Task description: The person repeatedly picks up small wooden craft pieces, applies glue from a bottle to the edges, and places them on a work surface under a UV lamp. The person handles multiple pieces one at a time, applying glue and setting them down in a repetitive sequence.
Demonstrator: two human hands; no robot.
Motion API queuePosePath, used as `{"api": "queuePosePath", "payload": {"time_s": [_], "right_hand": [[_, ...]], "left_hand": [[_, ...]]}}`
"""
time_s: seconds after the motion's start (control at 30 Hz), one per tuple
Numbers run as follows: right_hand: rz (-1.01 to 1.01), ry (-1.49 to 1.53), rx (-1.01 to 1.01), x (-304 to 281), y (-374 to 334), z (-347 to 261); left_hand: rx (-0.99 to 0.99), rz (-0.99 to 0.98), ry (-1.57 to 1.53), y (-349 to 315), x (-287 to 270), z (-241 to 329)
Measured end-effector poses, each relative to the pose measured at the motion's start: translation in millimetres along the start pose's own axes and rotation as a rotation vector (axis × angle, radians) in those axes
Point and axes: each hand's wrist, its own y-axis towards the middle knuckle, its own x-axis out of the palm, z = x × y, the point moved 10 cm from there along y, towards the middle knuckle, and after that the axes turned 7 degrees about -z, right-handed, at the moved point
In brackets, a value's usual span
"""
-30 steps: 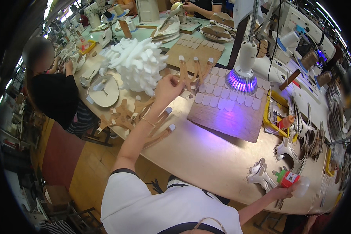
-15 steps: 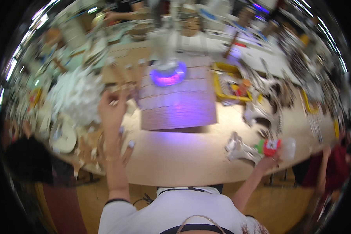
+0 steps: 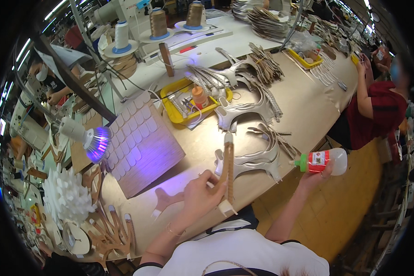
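My left hand is closed on a brown strap piece with a pale tip, held upright above the table's near edge. Its lower end shows a whitish tab. In my right hand lies a clear squeeze bottle with a red label and green cap, its nozzle pointing left. Between the hands and just beyond are silver strappy shoe-upper pieces on the table. A tan piece lies flat, left of my left hand.
A lamp casts violet light over a board with rows of rounded tabs. Beyond stands a yellow tray with an orange bottle. At left are a white pile and brown strap pieces. A person sits at right.
The view has swung right. My left hand has left the area beside the white pile and now holds the brown strap piece in front of me. The squeeze bottle stays in my right hand.
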Motion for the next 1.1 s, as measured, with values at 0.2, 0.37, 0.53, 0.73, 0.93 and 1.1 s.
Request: {"api": "queuePosePath", "payload": {"time_s": [0.2,0.37,0.53,0.73,0.93,1.1], "right_hand": [[0.258,-0.064,-0.074,-86,24,-16],[0.217,-0.02,0.008,-113,46,8],[-0.033,0.071,0.136,-68,65,62],[-0.184,0.175,0.269,-22,53,116],[-0.243,0.206,0.315,-17,39,139],[-0.259,0.22,0.317,-37,28,154]], "left_hand": [[0.14,-0.052,-0.029,32,39,52],[0.025,0.079,-0.036,5,38,14],[-0.195,0.301,0.096,-74,24,-42],[-0.441,0.619,0.188,-165,-2,-95],[-0.51,0.606,0.306,-217,-32,-132],[-0.451,0.512,0.544,-239,-71,-141]]}}
